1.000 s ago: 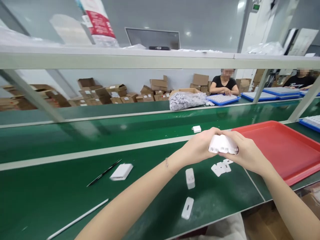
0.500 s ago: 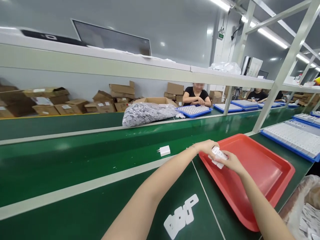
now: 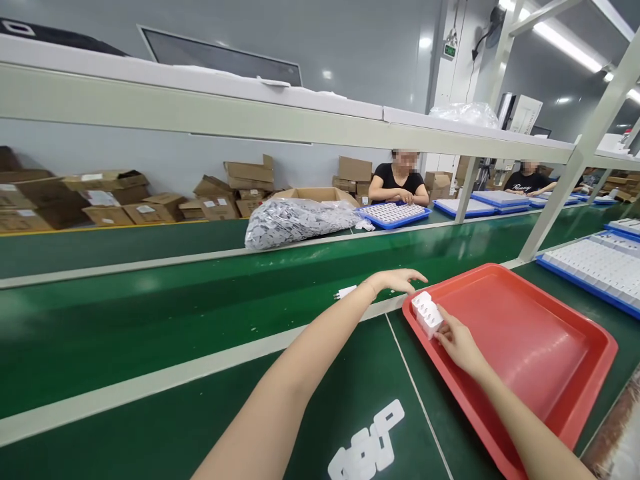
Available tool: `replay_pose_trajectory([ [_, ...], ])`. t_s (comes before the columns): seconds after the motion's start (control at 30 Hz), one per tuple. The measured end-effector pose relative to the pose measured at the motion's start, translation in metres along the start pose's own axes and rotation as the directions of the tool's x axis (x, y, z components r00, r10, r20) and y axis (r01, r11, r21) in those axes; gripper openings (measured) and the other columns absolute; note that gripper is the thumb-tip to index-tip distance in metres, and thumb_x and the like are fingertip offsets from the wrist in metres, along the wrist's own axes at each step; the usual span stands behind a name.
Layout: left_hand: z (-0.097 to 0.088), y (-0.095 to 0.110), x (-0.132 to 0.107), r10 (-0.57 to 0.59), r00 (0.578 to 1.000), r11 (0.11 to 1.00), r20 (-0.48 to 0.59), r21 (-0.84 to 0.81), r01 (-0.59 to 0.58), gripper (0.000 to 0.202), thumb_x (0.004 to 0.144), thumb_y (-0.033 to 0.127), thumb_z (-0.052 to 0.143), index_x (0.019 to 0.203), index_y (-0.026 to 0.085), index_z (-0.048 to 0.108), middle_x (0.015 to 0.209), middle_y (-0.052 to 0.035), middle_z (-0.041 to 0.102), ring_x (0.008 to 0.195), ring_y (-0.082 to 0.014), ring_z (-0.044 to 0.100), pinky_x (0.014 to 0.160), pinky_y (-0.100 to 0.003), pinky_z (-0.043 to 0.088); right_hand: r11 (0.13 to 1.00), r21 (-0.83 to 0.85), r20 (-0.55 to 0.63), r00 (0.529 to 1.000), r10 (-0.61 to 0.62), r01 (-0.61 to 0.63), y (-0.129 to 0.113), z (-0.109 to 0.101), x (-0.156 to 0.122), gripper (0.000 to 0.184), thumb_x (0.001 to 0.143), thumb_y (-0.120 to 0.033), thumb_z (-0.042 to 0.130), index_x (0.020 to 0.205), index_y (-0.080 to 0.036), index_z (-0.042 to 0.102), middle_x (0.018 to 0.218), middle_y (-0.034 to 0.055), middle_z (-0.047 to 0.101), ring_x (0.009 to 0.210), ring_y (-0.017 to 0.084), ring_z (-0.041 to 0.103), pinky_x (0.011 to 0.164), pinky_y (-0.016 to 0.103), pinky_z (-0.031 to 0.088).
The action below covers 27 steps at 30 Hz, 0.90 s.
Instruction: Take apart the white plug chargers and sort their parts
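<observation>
Several chargers [image 3: 427,315] inside red tray [image 3: 525,333] | likely light, stiff; grip sides | right hand [image 3: 461,343] touches them, pinch unclear | left hand [image 3: 397,280] spread near tray

Red tray [image 3: 525,333], white pieces [image 3: 370,448] on green bench [image 3: 125,443]

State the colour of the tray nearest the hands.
The tray is red, clearest in the head view.
</observation>
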<state>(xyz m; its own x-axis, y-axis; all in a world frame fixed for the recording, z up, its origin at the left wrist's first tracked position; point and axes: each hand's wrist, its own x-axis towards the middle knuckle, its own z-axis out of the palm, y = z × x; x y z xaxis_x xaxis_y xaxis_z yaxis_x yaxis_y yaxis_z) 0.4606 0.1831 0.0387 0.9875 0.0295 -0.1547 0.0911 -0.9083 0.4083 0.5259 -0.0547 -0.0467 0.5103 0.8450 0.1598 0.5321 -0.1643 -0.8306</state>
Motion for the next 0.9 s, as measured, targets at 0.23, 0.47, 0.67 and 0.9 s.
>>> replay_pose_trajectory([
  [0.23,-0.002,-0.047,-0.050,-0.429,0.902,0.892,-0.053,0.135,0.432,0.033,0.088,0.034,0.058,0.116,0.016,0.055,0.120,-0.0100,0.055,0.106,-0.0241,0.056,0.089,-0.046,0.049,0.994,-0.109,-0.110,0.993,-0.042,0.030,-0.001,-0.008,0.002,0.056,0.075,-0.019,0.042,0.131,-0.019,0.047,0.129,0.0098,0.051,0.121,0.026,0.045,0.104,0.047,0.036],
  [0.47,0.030,-0.045,-0.088,-0.467,0.860,0.855,-0.204,0.145,0.498,0.039,0.088,0.036,0.058,0.121,0.016,0.051,0.125,-0.0114,0.052,0.112,-0.0268,0.052,0.094,-0.050,0.044,0.984,-0.177,-0.075,0.997,0.017,-0.030,-0.034,-0.004,0.033,0.059,0.088,-0.042,0.038,0.141,-0.014,0.036,0.147,0.0124,0.036,0.138,0.026,0.028,0.111,0.044,0.025],
  [0.67,0.044,-0.029,-0.085,-0.429,0.818,0.887,-0.384,-0.008,0.461,0.034,0.089,0.033,0.057,0.118,0.015,0.054,0.124,-0.0105,0.053,0.112,-0.0256,0.052,0.096,-0.049,0.044,0.972,-0.212,-0.053,0.995,0.090,-0.099,-0.045,0.013,0.054,0.056,0.089,-0.048,0.038,0.136,-0.017,0.043,0.134,0.0169,0.052,0.125,0.032,0.048,0.101,0.050,0.037],
  [0.9,0.043,-0.019,-0.179,-0.470,0.759,0.854,-0.451,-0.451,0.260,0.033,0.086,0.038,0.060,0.106,0.013,0.060,0.107,-0.0094,0.064,0.098,-0.0227,0.061,0.087,-0.041,0.050,0.981,-0.169,-0.046,0.993,-0.106,0.097,-0.088,-0.014,0.004,0.051,0.092,-0.045,0.035,0.136,-0.019,0.039,0.144,0.0117,0.040,0.133,0.025,0.037,0.110,0.044,0.030],
])
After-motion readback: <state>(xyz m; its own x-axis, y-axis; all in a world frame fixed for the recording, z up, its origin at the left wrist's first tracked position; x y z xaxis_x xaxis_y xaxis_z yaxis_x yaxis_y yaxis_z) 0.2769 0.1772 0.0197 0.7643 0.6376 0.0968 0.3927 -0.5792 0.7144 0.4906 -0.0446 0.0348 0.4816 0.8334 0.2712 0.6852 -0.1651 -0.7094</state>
